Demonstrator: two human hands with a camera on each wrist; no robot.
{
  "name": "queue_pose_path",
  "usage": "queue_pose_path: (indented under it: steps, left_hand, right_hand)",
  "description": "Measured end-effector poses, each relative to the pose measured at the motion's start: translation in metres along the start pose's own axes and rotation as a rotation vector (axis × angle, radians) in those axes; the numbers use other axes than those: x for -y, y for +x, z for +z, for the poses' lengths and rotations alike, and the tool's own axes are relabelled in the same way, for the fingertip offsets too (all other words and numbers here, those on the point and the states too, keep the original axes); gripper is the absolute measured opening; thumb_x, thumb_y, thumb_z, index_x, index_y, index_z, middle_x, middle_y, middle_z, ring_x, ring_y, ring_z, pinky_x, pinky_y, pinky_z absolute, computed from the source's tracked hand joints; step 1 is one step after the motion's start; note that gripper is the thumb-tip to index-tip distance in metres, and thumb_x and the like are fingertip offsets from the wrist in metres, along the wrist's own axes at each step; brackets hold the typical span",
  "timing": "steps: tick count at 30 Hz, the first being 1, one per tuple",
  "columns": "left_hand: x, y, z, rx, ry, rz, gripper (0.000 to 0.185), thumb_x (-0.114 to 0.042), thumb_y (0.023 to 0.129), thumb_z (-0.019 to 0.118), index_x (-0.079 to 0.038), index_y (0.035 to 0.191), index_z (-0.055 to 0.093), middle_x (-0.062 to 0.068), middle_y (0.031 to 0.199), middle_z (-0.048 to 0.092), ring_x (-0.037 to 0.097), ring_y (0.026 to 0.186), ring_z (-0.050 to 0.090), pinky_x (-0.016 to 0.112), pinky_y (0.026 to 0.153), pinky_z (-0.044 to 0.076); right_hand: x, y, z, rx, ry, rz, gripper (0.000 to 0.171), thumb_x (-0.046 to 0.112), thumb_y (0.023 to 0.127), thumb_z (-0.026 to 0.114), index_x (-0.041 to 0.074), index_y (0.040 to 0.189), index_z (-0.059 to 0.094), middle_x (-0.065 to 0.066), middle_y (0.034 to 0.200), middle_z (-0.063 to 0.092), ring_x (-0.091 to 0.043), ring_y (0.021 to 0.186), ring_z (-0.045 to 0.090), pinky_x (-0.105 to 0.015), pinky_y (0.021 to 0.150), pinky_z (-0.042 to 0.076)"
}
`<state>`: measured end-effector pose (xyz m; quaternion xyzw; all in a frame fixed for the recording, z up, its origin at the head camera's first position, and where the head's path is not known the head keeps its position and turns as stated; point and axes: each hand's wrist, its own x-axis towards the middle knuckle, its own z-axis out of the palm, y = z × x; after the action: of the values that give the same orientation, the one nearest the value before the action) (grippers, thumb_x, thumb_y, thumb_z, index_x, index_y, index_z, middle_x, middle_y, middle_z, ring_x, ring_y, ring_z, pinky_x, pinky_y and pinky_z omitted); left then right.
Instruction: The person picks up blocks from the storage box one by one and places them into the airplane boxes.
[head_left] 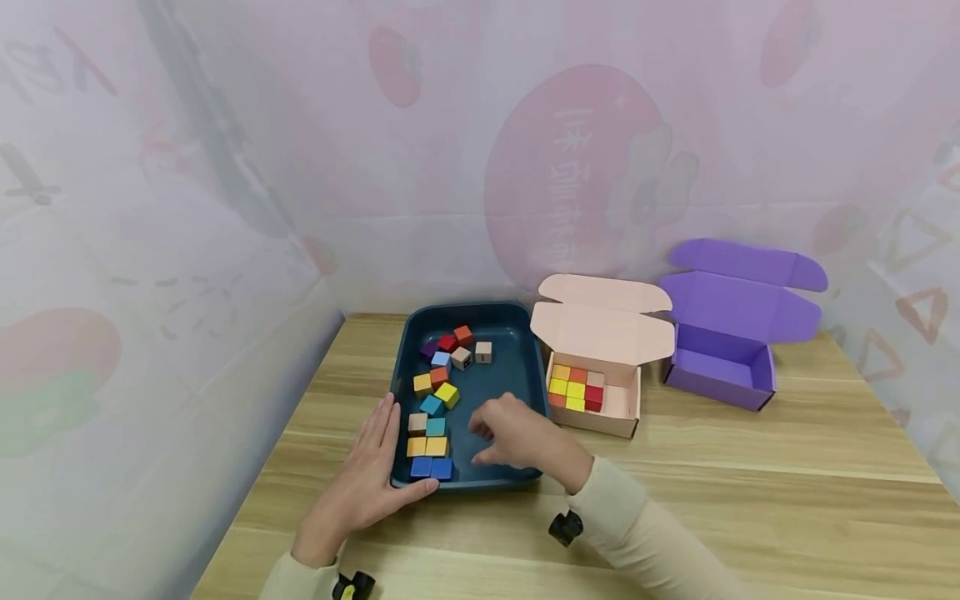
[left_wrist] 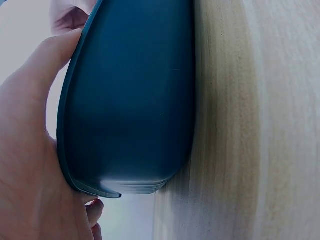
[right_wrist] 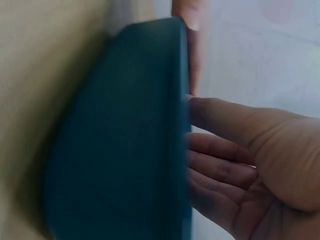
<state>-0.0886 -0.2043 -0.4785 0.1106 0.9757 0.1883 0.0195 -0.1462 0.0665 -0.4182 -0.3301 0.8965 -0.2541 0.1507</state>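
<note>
Along the left rim of a dark teal tray [head_left: 495,477] lies my left hand [head_left: 363,475], fingers straight, thumb over the near left corner. In the left wrist view that thumb touches the rim above the tray's outer wall [left_wrist: 130,100]. My right hand [head_left: 513,433] hovers inside the tray's right half, fingers bent and thumb apart, with no block visible between them. Its fingertips are hidden behind the tray wall in the right wrist view. Wooden cubes fill the tray's left side: blue cubes [head_left: 441,469] nearest, then yellow cubes [head_left: 437,447], with a loose red cube [head_left: 447,342] and others farther back.
Right of the tray stands an open pale pink box [head_left: 600,425] with several coloured cubes [head_left: 575,390] packed in its left part. Beyond it is an open purple box [head_left: 712,387], no cubes seen inside. Both stand on a wooden table [head_left: 750,483] before a printed curtain.
</note>
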Motion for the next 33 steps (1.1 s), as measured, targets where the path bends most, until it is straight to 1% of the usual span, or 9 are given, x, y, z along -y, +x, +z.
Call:
queue_pose_path:
  steps: [2,6,12,15,20,26,29,33]
  left_hand:
    - [0.001,0.0,0.0,0.004,-0.001,-0.002,0.128,-0.08,0.084,0.066,-0.006,0.17,0.008,0.014,0.18,0.001,0.041,0.165,0.01,0.067,0.13,0.019]
    - [0.001,0.0,0.001,0.006,-0.017,-0.003,0.128,-0.079,0.084,0.066,-0.006,0.17,0.008,0.013,0.18,0.001,0.041,0.165,0.01,0.067,0.131,0.018]
    - [0.001,-0.001,0.001,-0.002,-0.03,0.013,0.127,-0.076,0.085,0.068,-0.004,0.17,0.009,0.014,0.18,0.001,0.041,0.166,0.009,0.067,0.131,0.017]
    - [0.001,-0.001,0.001,-0.005,-0.031,0.018,0.126,-0.076,0.085,0.069,-0.004,0.17,0.009,0.014,0.18,0.001,0.041,0.166,0.01,0.067,0.131,0.018]
    - [0.002,-0.001,0.002,-0.003,-0.036,0.013,0.127,-0.076,0.085,0.069,-0.004,0.17,0.009,0.014,0.18,0.001,0.04,0.166,0.009,0.066,0.131,0.017]
    - [0.002,-0.001,0.002,0.001,-0.035,0.013,0.127,-0.076,0.085,0.068,-0.004,0.17,0.008,0.014,0.18,0.001,0.04,0.166,0.009,0.066,0.131,0.017]
    - [0.002,-0.001,0.002,-0.001,-0.041,0.016,0.127,-0.075,0.085,0.069,-0.004,0.17,0.008,0.014,0.18,0.001,0.04,0.166,0.009,0.066,0.132,0.016]
    - [0.002,0.0,0.001,0.001,-0.043,0.016,0.126,-0.075,0.085,0.069,-0.004,0.17,0.007,0.014,0.18,0.0,0.04,0.166,0.008,0.066,0.132,0.016]
  right_hand:
    - [0.002,0.005,0.008,0.025,0.005,-0.008,0.038,0.023,0.087,0.089,0.007,0.12,0.079,-0.008,0.113,0.08,-0.015,0.098,0.073,-0.021,0.086,0.062]
    - [0.003,0.013,0.022,0.056,0.016,-0.019,0.036,0.023,0.087,0.089,0.008,0.118,0.08,-0.005,0.11,0.081,-0.008,0.091,0.072,-0.019,0.084,0.061]
    - [0.003,0.021,0.036,0.064,-0.006,-0.04,0.03,0.022,0.087,0.089,0.012,0.114,0.081,0.0,0.102,0.08,0.0,0.08,0.065,-0.015,0.077,0.059]
    - [0.004,0.024,0.039,0.063,-0.019,-0.044,0.029,0.023,0.087,0.089,0.013,0.113,0.082,0.002,0.099,0.08,0.001,0.078,0.062,-0.014,0.075,0.057]
    - [0.006,0.028,0.041,0.083,-0.027,-0.028,0.03,0.025,0.088,0.088,0.014,0.114,0.082,0.003,0.099,0.08,0.0,0.077,0.062,-0.015,0.074,0.057]
    - [0.008,0.032,0.044,0.092,-0.024,-0.01,0.023,0.024,0.088,0.088,0.015,0.108,0.083,0.006,0.093,0.078,-0.002,0.076,0.06,-0.016,0.072,0.056]
    - [0.008,0.033,0.045,0.092,-0.012,-0.009,0.02,0.022,0.088,0.088,0.015,0.106,0.083,0.006,0.091,0.078,-0.001,0.075,0.061,-0.015,0.071,0.056]
    - [0.007,0.033,0.044,0.095,0.0,-0.003,0.02,0.021,0.088,0.088,0.015,0.107,0.083,0.006,0.092,0.078,0.0,0.075,0.063,-0.015,0.073,0.057]
